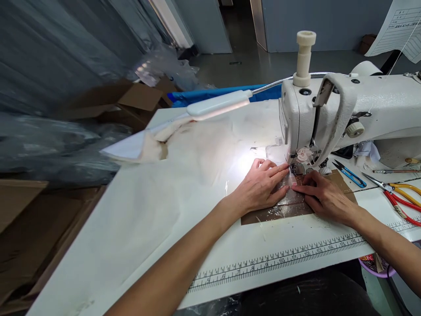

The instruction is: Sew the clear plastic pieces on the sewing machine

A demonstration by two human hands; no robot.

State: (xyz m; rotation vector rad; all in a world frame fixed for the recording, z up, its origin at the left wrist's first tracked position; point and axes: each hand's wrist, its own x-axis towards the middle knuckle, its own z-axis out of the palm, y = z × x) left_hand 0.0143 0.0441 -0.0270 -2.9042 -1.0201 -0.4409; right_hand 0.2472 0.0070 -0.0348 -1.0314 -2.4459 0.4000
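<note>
My left hand [263, 184] lies over the sewing bed with its fingers stretched out, index fingertip close to the presser foot area. A narrow pale, see-through strip [291, 179] runs toward the needle between my hands. My right hand [324, 195] rests to the right, its index finger reaching to the strip and its thumb apart below. Under both hands is a brown, shiny-taped sheet [272, 216]. The white sewing machine [292, 118] stands just beyond, with a pale fabric flower [304, 154] near its needle. Fingers partly hide the strip.
Blue thread snips [350, 174], scissors with yellow and red handles [397, 193] lie right. A printed ruler [279, 261] runs along the front edge. A lamp [219, 105] hangs over the white table [158, 210]; cardboard boxes [141, 101] and plastic stand left.
</note>
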